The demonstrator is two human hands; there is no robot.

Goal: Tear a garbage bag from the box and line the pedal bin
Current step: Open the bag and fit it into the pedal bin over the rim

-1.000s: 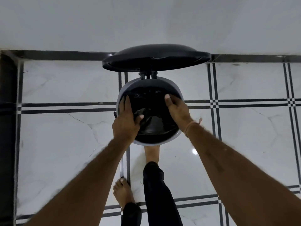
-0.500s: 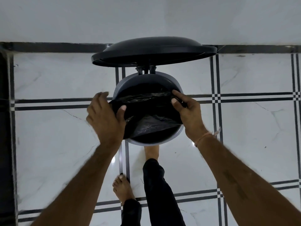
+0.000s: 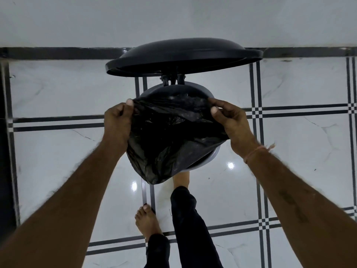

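A grey pedal bin (image 3: 211, 160) stands on the floor by the wall, its black lid (image 3: 183, 55) raised. A black garbage bag (image 3: 170, 140) is stretched across the bin's mouth and hangs over the near rim on the left. My left hand (image 3: 117, 122) pinches the bag's edge at the left side of the bin. My right hand (image 3: 229, 122) pinches the edge at the right side. Most of the bin's opening is hidden by the bag. The box of bags is not in view.
The floor is glossy white marble tile (image 3: 58, 151) with black double lines. A white wall (image 3: 173, 20) runs behind the bin. My right foot (image 3: 181, 180) is on the bin's pedal side, my left foot (image 3: 147, 223) stands behind it. A dark edge (image 3: 3, 132) borders the far left.
Both hands have lifted out of the bin and pulled the bag's edge up and outward. The bag now drapes over the near rim instead of lying inside.
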